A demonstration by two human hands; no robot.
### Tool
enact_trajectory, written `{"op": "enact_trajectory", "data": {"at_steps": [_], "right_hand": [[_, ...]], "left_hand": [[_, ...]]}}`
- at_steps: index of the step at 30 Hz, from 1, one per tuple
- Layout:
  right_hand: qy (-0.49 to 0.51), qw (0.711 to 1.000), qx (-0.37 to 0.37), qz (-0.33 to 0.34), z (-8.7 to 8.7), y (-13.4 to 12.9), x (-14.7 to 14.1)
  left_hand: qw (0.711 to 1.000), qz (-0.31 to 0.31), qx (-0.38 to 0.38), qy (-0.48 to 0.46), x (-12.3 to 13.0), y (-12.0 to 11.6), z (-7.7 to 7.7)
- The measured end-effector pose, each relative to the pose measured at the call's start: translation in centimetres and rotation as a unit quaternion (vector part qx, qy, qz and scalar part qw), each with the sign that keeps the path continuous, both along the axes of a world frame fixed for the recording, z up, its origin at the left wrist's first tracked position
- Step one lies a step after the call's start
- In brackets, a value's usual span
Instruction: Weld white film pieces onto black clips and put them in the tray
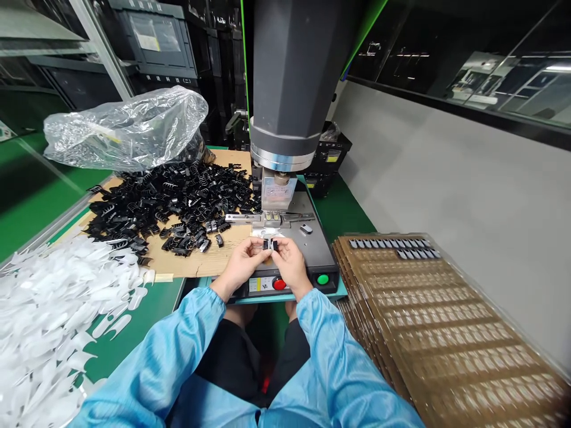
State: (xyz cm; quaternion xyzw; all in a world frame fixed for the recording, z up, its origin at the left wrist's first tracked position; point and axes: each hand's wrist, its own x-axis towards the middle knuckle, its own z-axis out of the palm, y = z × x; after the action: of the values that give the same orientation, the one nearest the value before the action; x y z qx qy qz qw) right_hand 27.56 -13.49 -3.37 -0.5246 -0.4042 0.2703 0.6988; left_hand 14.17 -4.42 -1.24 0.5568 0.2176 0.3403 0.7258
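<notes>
Both hands meet in front of the machine's metal fixture (272, 217), low over the front of its grey base. My left hand (241, 263) pinches the left side of a small black part (266, 244). From the right, my right hand (291, 263) pinches the other side, where a second dark piece with a pale strip between shows; whether the pieces are joined is too small to tell. A small grey-and-black part (306, 228) lies on the base, right of the fixture. Above the fixture hangs the machine's dark head (289, 77).
Black parts (178, 196) are heaped on cardboard (223, 252) at left, beside a plastic bag (129, 128). White pieces (66, 297) cover the lower left. Red (279, 284) and green (322, 279) buttons line the base's front. Stacked brown trays (388, 285) stand right, several parts in the top rows.
</notes>
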Motion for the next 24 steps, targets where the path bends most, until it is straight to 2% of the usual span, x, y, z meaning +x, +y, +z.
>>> {"op": "enact_trajectory", "data": {"at_steps": [8,10,13,17,24], "right_hand": [[-0.004,1.0,-0.004,0.006,-0.3,-0.2,0.1],[0.008,1.0,-0.002,0.001,-0.1,-0.2,0.2],[0.04,0.999,0.004,-0.001,0.3,-0.3,0.4],[0.033,0.999,-0.004,-0.006,0.4,-0.3,0.8],[0.071,0.997,-0.007,-0.001,0.4,-0.2,0.9]], "left_hand": [[1.0,0.004,0.007,-0.009,0.1,-0.2,0.3],[1.0,-0.011,-0.02,-0.011,-0.1,0.0,0.3],[0.994,-0.048,-0.099,-0.024,-0.5,0.8,0.3],[0.978,-0.086,-0.185,-0.049,-1.0,2.0,0.2],[0.967,-0.1,-0.225,-0.067,-1.2,2.3,0.3]]}}
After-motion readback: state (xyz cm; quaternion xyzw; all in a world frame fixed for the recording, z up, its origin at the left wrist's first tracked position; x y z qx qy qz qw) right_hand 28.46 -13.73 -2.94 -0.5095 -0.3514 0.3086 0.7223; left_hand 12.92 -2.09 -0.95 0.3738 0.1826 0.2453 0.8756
